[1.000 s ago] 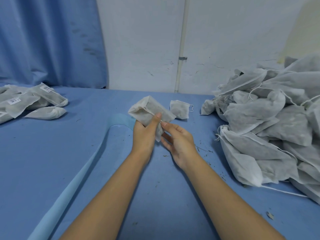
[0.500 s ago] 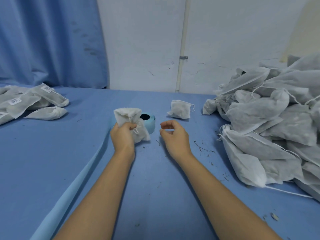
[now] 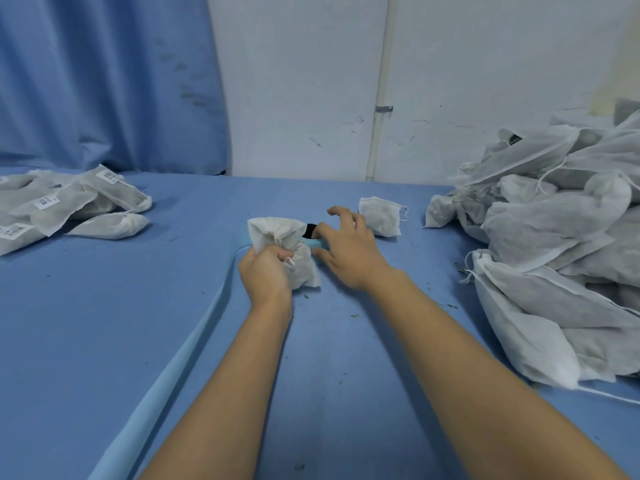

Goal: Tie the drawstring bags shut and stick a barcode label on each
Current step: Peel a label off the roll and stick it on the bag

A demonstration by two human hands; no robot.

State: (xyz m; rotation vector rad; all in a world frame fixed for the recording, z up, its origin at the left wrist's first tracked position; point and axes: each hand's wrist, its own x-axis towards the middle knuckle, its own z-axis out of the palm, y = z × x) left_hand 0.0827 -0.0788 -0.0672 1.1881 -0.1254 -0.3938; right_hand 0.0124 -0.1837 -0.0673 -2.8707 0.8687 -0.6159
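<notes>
My left hand (image 3: 265, 275) grips a small white drawstring bag (image 3: 277, 233) around its gathered neck, holding it upright on the blue table (image 3: 104, 306). Just behind the bag lies a light blue label roll (image 3: 313, 241) with a dark core, mostly hidden. My right hand (image 3: 349, 247) hovers over that roll with its fingers spread and holds nothing. Whether its fingertips touch the roll I cannot tell. One more small bag (image 3: 379, 216) lies beyond my right hand.
A big heap of unlabelled bags (image 3: 561, 244) fills the right side of the table. Labelled bags (image 3: 69, 206) lie in a pile at the far left. A light blue backing strip (image 3: 166, 375) trails from the roll toward the near edge. Blue curtain and white wall stand behind.
My left hand pulled the bag left and bunched its neck, baring the label roll. My right hand let go, then opened and moved forward over the roll.
</notes>
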